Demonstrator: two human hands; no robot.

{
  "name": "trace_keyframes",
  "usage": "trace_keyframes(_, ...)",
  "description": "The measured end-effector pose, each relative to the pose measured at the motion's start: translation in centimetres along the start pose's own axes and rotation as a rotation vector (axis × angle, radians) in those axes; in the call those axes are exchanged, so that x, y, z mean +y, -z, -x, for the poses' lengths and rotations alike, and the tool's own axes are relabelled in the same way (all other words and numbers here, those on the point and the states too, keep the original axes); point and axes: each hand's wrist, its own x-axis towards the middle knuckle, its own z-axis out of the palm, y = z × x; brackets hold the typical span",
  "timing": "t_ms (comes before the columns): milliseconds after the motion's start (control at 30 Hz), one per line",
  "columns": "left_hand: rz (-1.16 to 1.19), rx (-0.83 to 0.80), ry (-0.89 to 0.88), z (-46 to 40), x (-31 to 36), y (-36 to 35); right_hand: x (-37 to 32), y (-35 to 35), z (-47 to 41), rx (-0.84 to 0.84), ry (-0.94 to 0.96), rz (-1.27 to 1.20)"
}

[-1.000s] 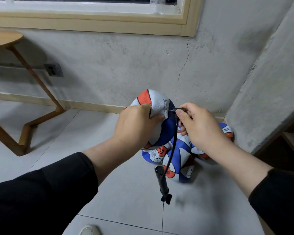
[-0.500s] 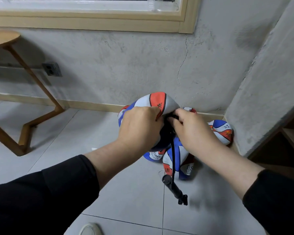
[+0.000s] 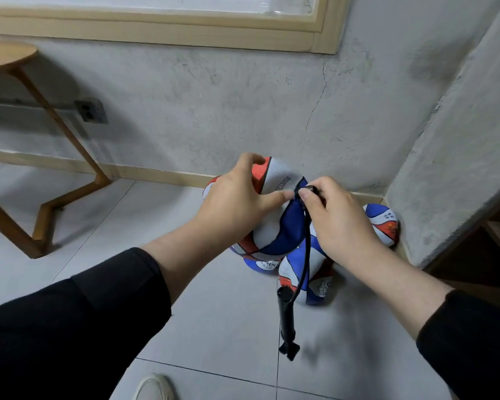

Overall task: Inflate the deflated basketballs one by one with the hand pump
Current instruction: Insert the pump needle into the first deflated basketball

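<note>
Now the left hand (image 3: 237,203) is gripping the floppy basketball (image 3: 274,223) in the air, the right hand (image 3: 338,220) is pinching the hose tip (image 3: 308,189) against it, and the pump (image 3: 286,319) is dangling below both hands.

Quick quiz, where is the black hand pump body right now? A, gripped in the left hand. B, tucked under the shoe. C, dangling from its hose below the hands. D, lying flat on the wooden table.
C: the pump body hangs off the floor from the black hose, whose top end the right hand pinches at the held basketball, while the left hand grips the ball.
</note>
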Motion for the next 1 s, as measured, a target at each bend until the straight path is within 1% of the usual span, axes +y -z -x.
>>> trace_keyframes(67, 0.082, -0.054, -0.029, 0.0, -0.5, 0.1, -0.2, 0.1, -0.2, 0.026, 0.015, -0.015)
trace_keyframes(133, 0.154, -0.025, -0.036, -0.1, -0.8, 0.5, -0.3, 0.1, -0.4, 0.067, 0.044, -0.037)
trace_keyframes(200, 0.268, -0.024, 0.017, -0.2, -1.0, 1.2, -0.4, 0.3, -0.6, 0.111, 0.067, -0.073)
trace_keyframes(267, 0.345, -0.103, 0.056, -0.4, -1.6, 1.6, -0.5, 0.3, -0.8, 0.138, 0.062, -0.107)
trace_keyframes(333, 0.227, -0.165, 0.056, -0.2, -1.8, 1.3, -0.2, -0.2, -0.7, 0.109, 0.055, -0.108)
trace_keyframes(400, 0.08, -0.125, 0.04, 0.0, -1.9, 0.1, 0.2, -0.7, -0.4, 0.072, 0.037, -0.088)
trace_keyframes(467, 0.036, -0.073, 0.033, 0.0, -1.6, -0.5, 0.5, -1.0, -0.2, 0.064, 0.025, -0.085)
trace_keyframes(567, -0.02, -0.06, 0.028, -0.6, -1.4, -0.6, 0.6, -0.9, -0.4, 0.072, 0.027, -0.121)
trace_keyframes(667, -0.035, -0.004, 0.014, -0.8, -1.2, -0.9, 0.8, -0.9, -0.6, 0.065, 0.027, -0.175)
trace_keyframes(800, -0.038, 0.059, 0.027, -0.5, -0.8, -1.5, 0.7, -0.8, -0.8, 0.045, 0.036, -0.185)
trace_keyframes(900, 0.014, 0.1, 0.046, -0.3, -0.8, -1.5, 0.3, -0.8, -0.9, 0.041, 0.051, -0.136)
trace_keyframes(1000, 0.029, 0.099, 0.089, -0.4, -0.8, -1.6, 0.2, -0.6, -1.0, 0.018, 0.057, -0.057)
